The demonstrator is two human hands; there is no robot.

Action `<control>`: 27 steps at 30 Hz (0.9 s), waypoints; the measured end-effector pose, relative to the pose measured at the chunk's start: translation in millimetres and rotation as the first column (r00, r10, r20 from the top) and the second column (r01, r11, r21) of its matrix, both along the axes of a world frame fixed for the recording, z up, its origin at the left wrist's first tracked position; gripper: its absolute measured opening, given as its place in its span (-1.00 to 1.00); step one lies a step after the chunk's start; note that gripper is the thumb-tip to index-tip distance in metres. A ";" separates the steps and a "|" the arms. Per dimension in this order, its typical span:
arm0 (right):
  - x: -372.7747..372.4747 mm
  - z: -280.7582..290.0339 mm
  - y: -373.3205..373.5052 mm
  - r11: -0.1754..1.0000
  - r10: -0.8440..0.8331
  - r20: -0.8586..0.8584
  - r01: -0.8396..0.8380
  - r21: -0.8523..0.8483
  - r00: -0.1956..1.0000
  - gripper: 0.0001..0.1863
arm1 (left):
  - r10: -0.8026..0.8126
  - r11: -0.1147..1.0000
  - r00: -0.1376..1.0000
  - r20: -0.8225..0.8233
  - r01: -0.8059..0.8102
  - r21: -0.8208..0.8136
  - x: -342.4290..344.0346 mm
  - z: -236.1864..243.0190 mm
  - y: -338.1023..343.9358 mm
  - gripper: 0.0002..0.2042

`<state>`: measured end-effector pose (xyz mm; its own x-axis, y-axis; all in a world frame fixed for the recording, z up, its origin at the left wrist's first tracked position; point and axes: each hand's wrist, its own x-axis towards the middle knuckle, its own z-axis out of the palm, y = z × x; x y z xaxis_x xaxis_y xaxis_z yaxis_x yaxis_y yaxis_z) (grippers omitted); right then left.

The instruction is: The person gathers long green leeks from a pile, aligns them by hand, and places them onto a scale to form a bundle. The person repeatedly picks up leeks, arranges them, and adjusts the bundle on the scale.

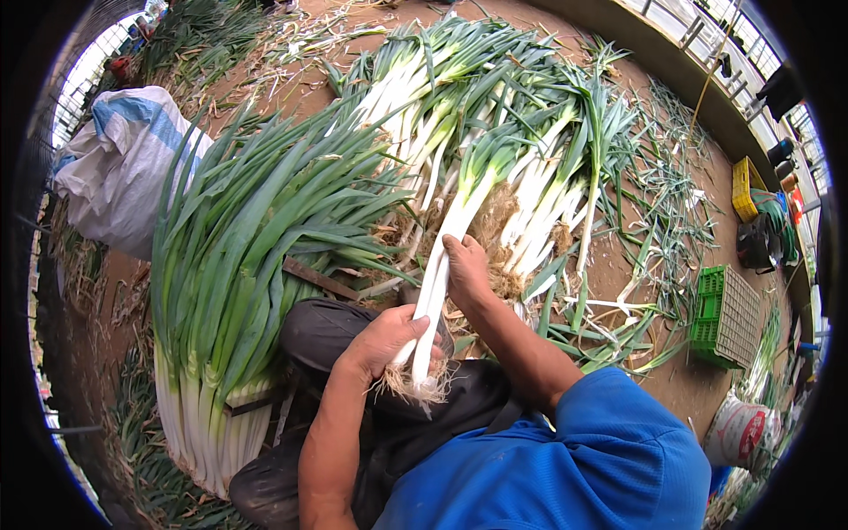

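Two leeks point(431, 296) lie slantwise over my lap, white stalks and hairy roots toward me, green leaves pointing away. My left hand point(389, 338) is closed around the stalks just above the roots. Farther up, my right hand point(466, 265) grips the same stalks with its fingers wrapped round them. Beyond my hands spreads a pile of leeks point(539, 212) with dirty roots. At my left a big bundle of leeks point(238, 265) leans on a dark metal frame point(320, 279), its clean white ends low and toward me.
A white and blue woven sack point(132, 168) stands at the far left. To the right are a green crate point(726, 318), a yellow crate point(746, 188) and a white bucket point(740, 430). Loose leaves and trimmings point(658, 190) litter the brown floor, and a low wall point(649, 53) curves behind.
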<state>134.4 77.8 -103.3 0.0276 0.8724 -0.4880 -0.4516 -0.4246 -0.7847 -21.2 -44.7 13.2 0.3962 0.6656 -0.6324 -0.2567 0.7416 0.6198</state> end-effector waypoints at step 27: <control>-14.3 -78.0 35.0 0.975 -0.131 -0.582 -0.003 -0.224 0.802 -0.47 | -0.010 1.000 1.000 0.014 0.010 0.004 -75.3 58.2 -160.6 -0.62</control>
